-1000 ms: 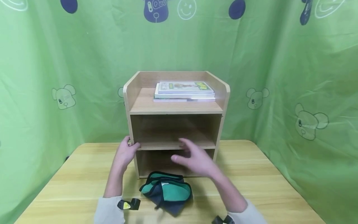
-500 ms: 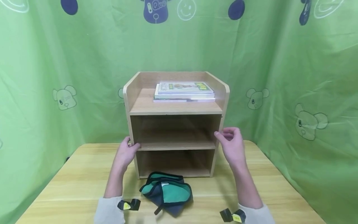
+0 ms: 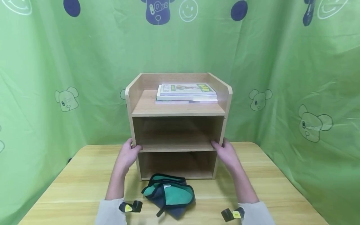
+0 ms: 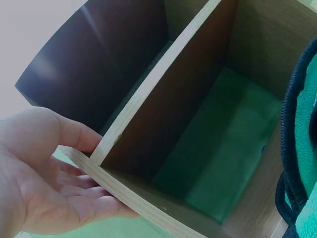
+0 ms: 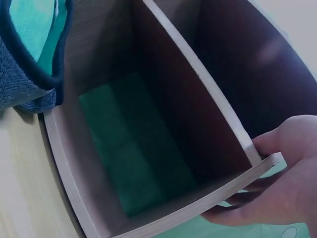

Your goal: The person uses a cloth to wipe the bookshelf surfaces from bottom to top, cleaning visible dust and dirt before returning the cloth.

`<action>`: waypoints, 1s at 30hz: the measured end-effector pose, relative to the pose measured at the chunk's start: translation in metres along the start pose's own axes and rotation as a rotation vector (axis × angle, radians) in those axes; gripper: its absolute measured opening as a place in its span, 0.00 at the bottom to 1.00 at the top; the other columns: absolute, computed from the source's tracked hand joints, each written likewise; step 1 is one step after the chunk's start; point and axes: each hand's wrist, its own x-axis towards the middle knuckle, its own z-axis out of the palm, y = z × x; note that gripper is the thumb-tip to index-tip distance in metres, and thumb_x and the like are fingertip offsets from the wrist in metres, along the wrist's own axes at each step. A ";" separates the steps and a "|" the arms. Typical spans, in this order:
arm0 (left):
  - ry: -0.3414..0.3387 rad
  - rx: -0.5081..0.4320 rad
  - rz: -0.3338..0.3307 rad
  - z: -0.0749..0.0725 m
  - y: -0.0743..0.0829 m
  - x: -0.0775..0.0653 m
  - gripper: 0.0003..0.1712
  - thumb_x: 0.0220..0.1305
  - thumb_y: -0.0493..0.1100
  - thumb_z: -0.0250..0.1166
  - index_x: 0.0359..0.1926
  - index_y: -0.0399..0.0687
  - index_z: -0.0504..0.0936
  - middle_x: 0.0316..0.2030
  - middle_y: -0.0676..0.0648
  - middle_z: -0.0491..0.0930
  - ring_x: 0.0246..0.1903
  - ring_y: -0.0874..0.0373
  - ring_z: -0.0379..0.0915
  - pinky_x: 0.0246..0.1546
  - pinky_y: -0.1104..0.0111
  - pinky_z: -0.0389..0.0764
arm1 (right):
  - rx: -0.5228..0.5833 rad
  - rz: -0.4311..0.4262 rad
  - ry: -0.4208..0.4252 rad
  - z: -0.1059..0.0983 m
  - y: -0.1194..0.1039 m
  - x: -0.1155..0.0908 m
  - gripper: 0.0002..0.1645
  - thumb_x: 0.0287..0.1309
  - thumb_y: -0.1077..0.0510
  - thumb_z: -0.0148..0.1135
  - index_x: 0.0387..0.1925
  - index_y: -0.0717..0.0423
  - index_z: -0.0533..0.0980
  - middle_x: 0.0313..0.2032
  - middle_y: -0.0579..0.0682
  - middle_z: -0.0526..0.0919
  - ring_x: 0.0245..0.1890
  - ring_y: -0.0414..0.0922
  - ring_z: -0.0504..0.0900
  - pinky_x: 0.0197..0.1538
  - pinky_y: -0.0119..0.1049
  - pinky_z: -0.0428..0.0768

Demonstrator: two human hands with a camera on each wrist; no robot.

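A small light-wood shelf unit [image 3: 177, 109] stands upright on the table in the head view. My left hand [image 3: 127, 155] grips its left side panel, thumb on the inner side by the middle board and fingers outside, as the left wrist view confirms for that hand [image 4: 54, 173]. On the opposite side, my right hand [image 3: 228, 154] holds the right side panel the same way; in the right wrist view this hand [image 5: 287, 183] has its thumb inside. In front of the unit lies a crumpled green and dark grey cloth [image 3: 178, 195] with black edging and a hanging loop.
Several stacked books [image 3: 187, 89] lie on the top board. The two lower compartments contain nothing visible. Below everything is a pale wooden table [image 3: 70, 187], with a patterned green curtain [image 3: 98, 56] behind and along both sides.
My right hand has swung from in front of the compartments out to the right side and taken hold of that panel. The left hand keeps its grip; the cloth and books stay put.
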 end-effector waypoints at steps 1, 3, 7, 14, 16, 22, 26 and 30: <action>-0.002 0.005 -0.003 0.000 0.001 0.000 0.34 0.73 0.40 0.52 0.76 0.36 0.56 0.73 0.30 0.60 0.73 0.32 0.57 0.72 0.41 0.61 | 0.001 -0.003 -0.011 0.000 0.002 0.001 0.43 0.75 0.45 0.50 0.79 0.62 0.49 0.75 0.67 0.59 0.74 0.66 0.61 0.73 0.64 0.60; -0.007 0.012 -0.004 -0.001 0.002 -0.001 0.34 0.73 0.40 0.52 0.76 0.37 0.56 0.74 0.30 0.60 0.73 0.32 0.56 0.72 0.41 0.61 | -0.007 -0.013 -0.024 0.000 0.005 0.001 0.42 0.75 0.44 0.49 0.78 0.62 0.50 0.75 0.66 0.60 0.74 0.65 0.60 0.74 0.63 0.60; -0.006 0.011 -0.007 -0.003 0.002 -0.002 0.34 0.73 0.40 0.52 0.76 0.38 0.56 0.74 0.31 0.61 0.73 0.33 0.57 0.72 0.41 0.61 | -0.050 -0.027 -0.020 0.001 0.007 0.000 0.43 0.75 0.42 0.49 0.78 0.63 0.52 0.74 0.67 0.61 0.73 0.66 0.62 0.73 0.64 0.61; -0.009 0.051 0.012 -0.005 0.004 -0.004 0.32 0.73 0.42 0.55 0.74 0.36 0.62 0.70 0.30 0.66 0.70 0.34 0.63 0.70 0.42 0.65 | -0.090 -0.044 -0.022 -0.003 0.010 0.000 0.45 0.74 0.39 0.49 0.78 0.63 0.52 0.74 0.68 0.61 0.72 0.68 0.62 0.71 0.65 0.63; -0.020 0.055 0.017 -0.010 0.008 -0.008 0.33 0.73 0.43 0.55 0.74 0.35 0.61 0.69 0.29 0.67 0.69 0.34 0.65 0.69 0.42 0.66 | -0.083 -0.043 -0.027 -0.004 0.010 0.000 0.45 0.74 0.39 0.50 0.78 0.63 0.52 0.74 0.69 0.60 0.72 0.68 0.63 0.70 0.65 0.64; 0.206 -0.015 0.103 -0.022 0.036 -0.030 0.26 0.72 0.40 0.60 0.68 0.39 0.71 0.62 0.34 0.78 0.62 0.42 0.77 0.64 0.51 0.76 | -0.078 -0.043 -0.031 -0.004 0.010 0.000 0.45 0.74 0.39 0.50 0.78 0.62 0.52 0.74 0.69 0.61 0.71 0.68 0.64 0.69 0.65 0.68; 0.363 -0.010 0.179 -0.014 0.055 -0.044 0.13 0.70 0.38 0.61 0.53 0.40 0.79 0.47 0.41 0.87 0.49 0.50 0.84 0.52 0.61 0.83 | -0.077 -0.045 -0.028 -0.003 0.011 0.000 0.45 0.73 0.39 0.51 0.77 0.63 0.54 0.73 0.69 0.62 0.71 0.68 0.65 0.68 0.65 0.68; 0.179 0.070 0.180 0.002 0.063 -0.051 0.11 0.72 0.42 0.61 0.51 0.44 0.80 0.41 0.44 0.87 0.43 0.52 0.84 0.48 0.61 0.83 | -0.092 -0.045 -0.025 -0.003 0.012 0.000 0.45 0.73 0.38 0.50 0.77 0.63 0.54 0.73 0.70 0.62 0.71 0.69 0.65 0.69 0.65 0.67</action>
